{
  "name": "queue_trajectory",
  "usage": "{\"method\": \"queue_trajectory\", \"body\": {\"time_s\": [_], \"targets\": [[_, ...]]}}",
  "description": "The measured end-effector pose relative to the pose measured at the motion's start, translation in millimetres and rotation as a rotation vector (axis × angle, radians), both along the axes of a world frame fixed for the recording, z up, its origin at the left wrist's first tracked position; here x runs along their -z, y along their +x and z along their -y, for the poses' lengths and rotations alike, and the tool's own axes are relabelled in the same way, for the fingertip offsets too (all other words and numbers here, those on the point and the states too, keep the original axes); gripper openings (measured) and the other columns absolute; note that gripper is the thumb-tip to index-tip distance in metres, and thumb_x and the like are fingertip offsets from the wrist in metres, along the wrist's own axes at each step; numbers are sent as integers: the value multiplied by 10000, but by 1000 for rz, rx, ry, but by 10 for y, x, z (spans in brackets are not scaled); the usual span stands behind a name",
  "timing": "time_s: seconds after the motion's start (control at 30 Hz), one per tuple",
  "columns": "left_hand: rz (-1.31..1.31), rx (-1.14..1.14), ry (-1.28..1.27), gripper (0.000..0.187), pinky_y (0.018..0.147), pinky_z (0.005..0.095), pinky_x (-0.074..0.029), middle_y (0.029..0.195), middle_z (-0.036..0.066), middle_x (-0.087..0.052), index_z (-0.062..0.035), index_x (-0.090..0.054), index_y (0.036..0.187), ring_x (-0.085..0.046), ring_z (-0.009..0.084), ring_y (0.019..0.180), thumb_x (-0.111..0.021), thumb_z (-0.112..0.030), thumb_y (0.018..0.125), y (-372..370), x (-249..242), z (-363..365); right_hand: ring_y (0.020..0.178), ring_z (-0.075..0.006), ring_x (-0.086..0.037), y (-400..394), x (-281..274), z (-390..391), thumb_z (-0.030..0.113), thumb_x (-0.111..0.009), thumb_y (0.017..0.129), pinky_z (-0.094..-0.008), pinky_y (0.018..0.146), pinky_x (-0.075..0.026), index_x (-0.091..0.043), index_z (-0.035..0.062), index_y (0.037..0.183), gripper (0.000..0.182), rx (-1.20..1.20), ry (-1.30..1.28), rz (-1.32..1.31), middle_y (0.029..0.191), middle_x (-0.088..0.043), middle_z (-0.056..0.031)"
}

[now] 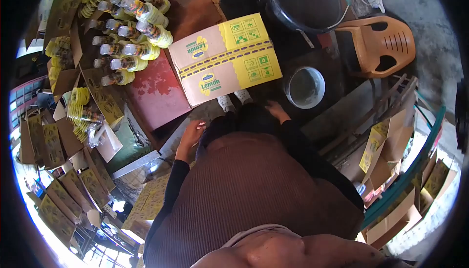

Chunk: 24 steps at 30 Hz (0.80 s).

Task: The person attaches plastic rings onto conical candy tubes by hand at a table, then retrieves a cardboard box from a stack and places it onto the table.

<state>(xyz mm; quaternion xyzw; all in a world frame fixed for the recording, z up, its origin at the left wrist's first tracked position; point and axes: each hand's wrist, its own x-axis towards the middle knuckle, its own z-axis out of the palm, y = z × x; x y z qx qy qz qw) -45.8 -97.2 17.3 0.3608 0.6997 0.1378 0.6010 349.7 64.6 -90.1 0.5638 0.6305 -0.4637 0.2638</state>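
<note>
A closed cardboard carton [224, 58], tan and yellow with "Lemon" print, lies just beyond my feet, partly on the red tabletop. My left hand [194, 132] hangs near the table's front edge, below the carton and apart from it. Its fingers are loosely bent, with nothing visible in them. My right hand [277, 111] hangs to the right of my legs, near a round metal bucket [320, 87]. Its fingers are loosely extended, and it holds nothing that I can see.
Several clear-capped bottles [128, 63] with yellow bases stand on the red table [159, 89]. Open cartons [61, 194] are stacked at left, and more [391, 153] stand at right. A large dark tub [278, 11] and an orange plastic chair [388, 45] are at upper right.
</note>
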Motion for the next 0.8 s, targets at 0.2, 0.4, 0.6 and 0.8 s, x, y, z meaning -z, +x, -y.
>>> {"method": "queue_trajectory", "body": {"time_s": [0.2,0.4,0.6,0.8], "targets": [[166,33,20,291,781,345,-490,1034,157,-633,-13,-588,1117,-631,257,925,-576,-170,872,-208,-172,-453,1029,-333,-595,-224,-29,217,253,-582,851,-396,911,-449,-669,97,1086,295,-63,-205,-143,1074,-652,-143],[111,-37,-31,242,833,327,-482,1063,146,-654,25,-559,1057,-627,232,979,-571,-142,883,-489,-175,-751,972,-268,-623,-101,-490,-3,161,-595,855,-343,859,-465,-662,67,1081,254,275,-74,-25,1037,-668,-129],[39,-113,-18,387,779,357,-490,969,174,-660,23,-596,1041,-637,262,907,-616,-326,874,-528,-320,-855,946,-251,-630,92,-489,-364,124,-571,865,-338,833,-474,-634,36,1117,274,421,25,-12,1004,-671,-127],[-63,-177,-228,551,828,341,-489,1021,169,-665,-8,-595,1134,-630,276,1005,-662,-454,818,-477,-446,-1064,1021,-284,-603,55,-501,-1378,204,-581,882,-393,869,-457,-638,69,1136,294,413,491,-81,1127,-621,-184]]}}
